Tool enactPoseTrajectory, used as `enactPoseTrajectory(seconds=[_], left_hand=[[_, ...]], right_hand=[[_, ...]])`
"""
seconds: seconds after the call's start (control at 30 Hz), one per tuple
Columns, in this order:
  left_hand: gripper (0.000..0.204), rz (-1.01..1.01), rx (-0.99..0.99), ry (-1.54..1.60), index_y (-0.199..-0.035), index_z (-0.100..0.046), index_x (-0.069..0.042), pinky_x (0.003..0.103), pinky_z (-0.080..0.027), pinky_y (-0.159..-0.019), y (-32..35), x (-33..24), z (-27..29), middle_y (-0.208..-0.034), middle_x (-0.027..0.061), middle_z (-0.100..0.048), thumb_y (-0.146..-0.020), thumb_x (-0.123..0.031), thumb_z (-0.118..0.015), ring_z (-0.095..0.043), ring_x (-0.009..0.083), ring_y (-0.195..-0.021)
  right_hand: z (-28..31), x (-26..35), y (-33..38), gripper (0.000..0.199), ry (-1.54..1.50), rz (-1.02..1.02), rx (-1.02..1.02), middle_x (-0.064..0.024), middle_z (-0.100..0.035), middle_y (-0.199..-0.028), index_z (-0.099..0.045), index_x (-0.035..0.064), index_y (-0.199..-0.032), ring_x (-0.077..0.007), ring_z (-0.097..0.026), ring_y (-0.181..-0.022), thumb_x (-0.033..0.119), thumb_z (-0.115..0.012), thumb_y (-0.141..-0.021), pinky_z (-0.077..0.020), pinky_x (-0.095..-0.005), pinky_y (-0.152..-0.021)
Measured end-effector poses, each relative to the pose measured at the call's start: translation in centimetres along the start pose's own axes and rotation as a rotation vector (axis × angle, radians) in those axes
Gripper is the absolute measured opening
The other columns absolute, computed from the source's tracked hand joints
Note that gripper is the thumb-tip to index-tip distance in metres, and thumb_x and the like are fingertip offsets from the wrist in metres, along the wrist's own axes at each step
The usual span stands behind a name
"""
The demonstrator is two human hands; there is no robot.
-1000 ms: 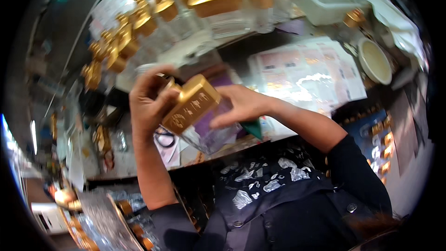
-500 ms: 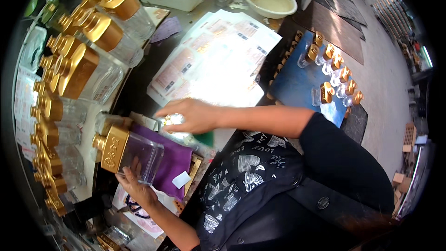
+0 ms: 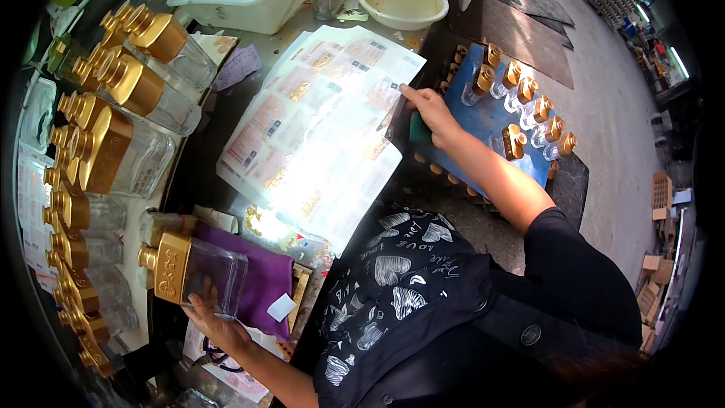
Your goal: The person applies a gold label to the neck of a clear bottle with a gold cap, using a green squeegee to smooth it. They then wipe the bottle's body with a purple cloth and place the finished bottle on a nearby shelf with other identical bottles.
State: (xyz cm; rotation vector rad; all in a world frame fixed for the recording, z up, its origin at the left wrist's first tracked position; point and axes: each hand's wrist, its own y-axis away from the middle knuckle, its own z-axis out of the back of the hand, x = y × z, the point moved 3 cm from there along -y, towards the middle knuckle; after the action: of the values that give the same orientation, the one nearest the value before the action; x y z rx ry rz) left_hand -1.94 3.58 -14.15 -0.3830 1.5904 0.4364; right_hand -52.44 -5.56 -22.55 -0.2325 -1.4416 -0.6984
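Left hand [image 3: 211, 321] grips a clear glass bottle [image 3: 204, 281] with a gold cap, fingers wrapped round its lower end, bottle lying on its side above a purple cloth [image 3: 264, 279]. Right hand [image 3: 430, 109] pinches the edge of a sheet of labels [image 3: 317, 128] spread on the table. More gold-capped bottles [image 3: 113, 136] stand at left.

L hand [image 3: 208, 317] low, fingers curled gripping; R hand [image 3: 429, 109] stretched fwd, fingertips pressing.
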Motion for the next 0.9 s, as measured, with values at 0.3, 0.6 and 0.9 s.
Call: enactPoseTrajectory(seconds=[0.3, 0.6, 0.9], left_hand=[[0.052, 0.013, 0.055, 0.165, -0.133, -0.037, -0.003, 0.042, -0.044, -0.095, -1.1, 1.3, 1.7, -0.122, 0.0121, -0.052, -0.095, -0.034, -0.055, -0.057, 0.0288, -0.112], [0.054, 0.065, 0.105, 0.118, -0.138, -0.036, -0.002, 0.040, -0.040, -0.099, -0.6, 0.1, 1.6, -0.130, 0.0111, -0.050, -0.099, -0.039, -0.046, -0.052, 0.0238, -0.118], [0.069, 0.021, 0.088, 0.336, -0.148, -0.021, -0.007, 0.037, -0.033, -0.107, 0.0, 0.2, 2.9, -0.144, 0.0105, -0.036, -0.098, -0.053, -0.037, -0.042, 0.0246, -0.128]], right_hand=[[1.3, 0.8, -0.7, 0.009, 0.208, 0.371, 0.139, 0.0036, -0.055, -0.075, -0.056, 0.0057, -0.083, -0.0043, -0.050, -0.070, 0.008, -0.065, -0.085, -0.0410, -0.0194, -0.064], [-14.9, 15.5, 11.8, 0.021, 0.435, 0.729, 1.120, -0.0050, -0.069, -0.094, -0.069, 0.0048, -0.107, -0.0120, -0.062, -0.079, 0.011, -0.064, -0.087, -0.0496, -0.0257, -0.072], [-30.2, 19.8, 26.6, 0.067, 0.836, 1.157, 1.985, -0.0102, -0.066, -0.084, -0.043, 0.0281, -0.141, -0.0242, -0.062, -0.073, 0.009, -0.060, -0.079, -0.0491, -0.0360, -0.069]])
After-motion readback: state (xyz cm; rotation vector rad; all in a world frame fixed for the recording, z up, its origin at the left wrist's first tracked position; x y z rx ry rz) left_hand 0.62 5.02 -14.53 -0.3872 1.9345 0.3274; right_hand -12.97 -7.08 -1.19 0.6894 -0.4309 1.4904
